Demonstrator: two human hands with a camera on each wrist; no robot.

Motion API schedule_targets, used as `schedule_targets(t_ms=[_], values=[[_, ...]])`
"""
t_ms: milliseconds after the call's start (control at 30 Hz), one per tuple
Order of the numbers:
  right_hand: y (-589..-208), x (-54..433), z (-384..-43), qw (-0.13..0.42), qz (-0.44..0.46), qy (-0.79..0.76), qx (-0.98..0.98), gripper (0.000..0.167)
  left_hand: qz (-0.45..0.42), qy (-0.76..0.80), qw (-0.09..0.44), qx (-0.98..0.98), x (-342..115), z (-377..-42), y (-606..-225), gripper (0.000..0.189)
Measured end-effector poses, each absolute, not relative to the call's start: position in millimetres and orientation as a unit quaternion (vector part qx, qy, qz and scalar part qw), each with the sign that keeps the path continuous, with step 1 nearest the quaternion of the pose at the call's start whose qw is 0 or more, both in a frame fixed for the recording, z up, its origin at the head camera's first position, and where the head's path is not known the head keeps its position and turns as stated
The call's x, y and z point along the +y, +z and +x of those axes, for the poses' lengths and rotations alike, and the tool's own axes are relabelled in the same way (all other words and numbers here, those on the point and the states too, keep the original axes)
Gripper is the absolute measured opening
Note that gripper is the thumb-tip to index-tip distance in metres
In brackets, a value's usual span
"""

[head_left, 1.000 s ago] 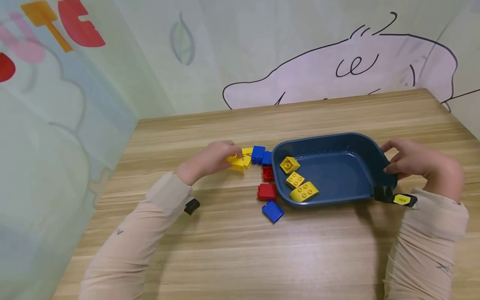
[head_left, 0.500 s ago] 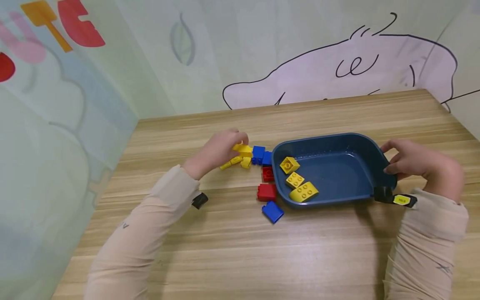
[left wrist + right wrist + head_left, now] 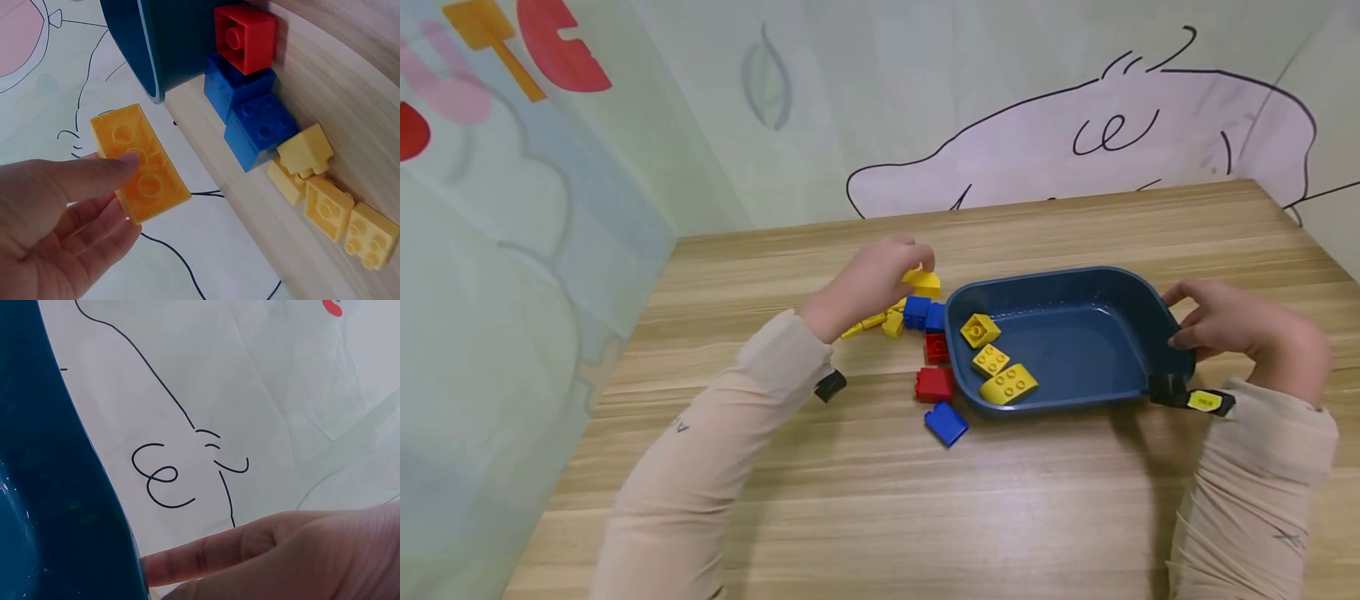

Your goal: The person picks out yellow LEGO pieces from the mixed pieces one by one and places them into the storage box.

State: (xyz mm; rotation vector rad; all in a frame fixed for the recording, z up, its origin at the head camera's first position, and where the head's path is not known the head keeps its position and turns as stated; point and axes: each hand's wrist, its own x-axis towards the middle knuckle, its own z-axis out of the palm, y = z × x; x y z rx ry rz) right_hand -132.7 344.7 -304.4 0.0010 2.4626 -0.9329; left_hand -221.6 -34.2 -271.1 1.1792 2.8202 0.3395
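Observation:
My left hand [image 3: 872, 279] pinches a yellow toy building brick [image 3: 159, 174] between thumb and fingers, its hollow underside facing the left wrist camera. The brick is raised, just left of the dark blue tray [image 3: 1082, 350]. At the tray's right end, my right hand [image 3: 1232, 321] grips the rim, thumb overlapping it and a finger against the outer wall. Inside the tray, three yellow bricks [image 3: 990, 360] lie at the left end. Beneath the left hand are several loose yellow bricks [image 3: 328, 206], beside two blue bricks [image 3: 259, 128].
A red brick [image 3: 936, 348] lies against the tray's left wall, with another red brick [image 3: 933, 385] and a blue brick [image 3: 946, 424] nearer the front. The wooden table [image 3: 835, 517] meets a wall [image 3: 715, 125] with printed drawings behind and at left.
My left hand has lifted the yellow brick off the pile and carried it rightward and away from me, towards the tray. My right hand and the tray have stayed put.

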Motion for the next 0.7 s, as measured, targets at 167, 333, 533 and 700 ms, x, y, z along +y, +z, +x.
schedule_targets(t_ms=[167, 333, 533, 700], values=[[-304.4, 345.2, -132.7, 0.252, -0.001, -0.347, 0.903, 0.052, 0.395, 0.11, 0.035, 0.911, -21.5, -219.6, -268.2, 0.026], [-304.6, 344.8, -133.0, 0.251, -0.003, -0.349, 0.903, 0.051, 0.414, 0.106, 0.035, 0.904, -10.6, -217.1, -267.7, 0.026], [-305.1, 344.9, -133.2, 0.25, -0.001, -0.349, 0.903, 0.052, 0.421, 0.097, 0.044, 0.901, 0.9, -214.7, -266.5, 0.028], [-305.3, 345.6, -133.5, 0.252, 0.002, -0.341, 0.906, 0.052, 0.425, 0.088, 0.049, 0.899, 9.1, -213.6, -267.6, 0.027]])
